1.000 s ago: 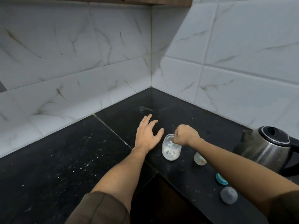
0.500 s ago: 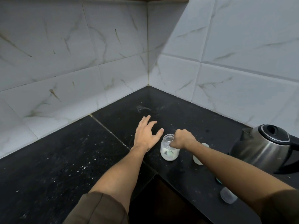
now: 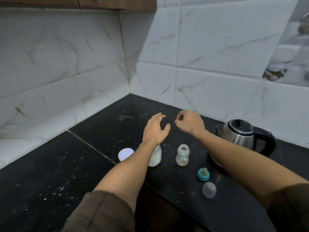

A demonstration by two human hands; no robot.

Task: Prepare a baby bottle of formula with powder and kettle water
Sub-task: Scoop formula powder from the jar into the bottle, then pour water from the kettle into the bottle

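Observation:
A clear powder jar (image 3: 156, 157) with white powder stands on the black counter (image 3: 70, 164), partly hidden behind my left forearm. Its white lid (image 3: 125, 154) lies flat just to its left. The small open baby bottle (image 3: 182, 155) stands upright to the jar's right. A teal ring with the nipple (image 3: 203, 174) and a clear dome cap (image 3: 209, 190) lie nearer the front edge. The steel kettle (image 3: 239, 133) with its black handle sits at the right. My left hand (image 3: 156, 129) hovers open behind the jar. My right hand (image 3: 189, 123) hovers beside it, fingers curled, nothing visible in them.
White marble-look tiles form a corner behind the counter. White powder specks are scattered over the dark surface. A wooden cabinet edge (image 3: 83, 3) runs along the top. The counter's front edge drops off below the bottle parts.
My right hand has left the jar's mouth and risen away from it. My left hand has lifted too. The view has swung, so the lid, the bottle and its parts show fully.

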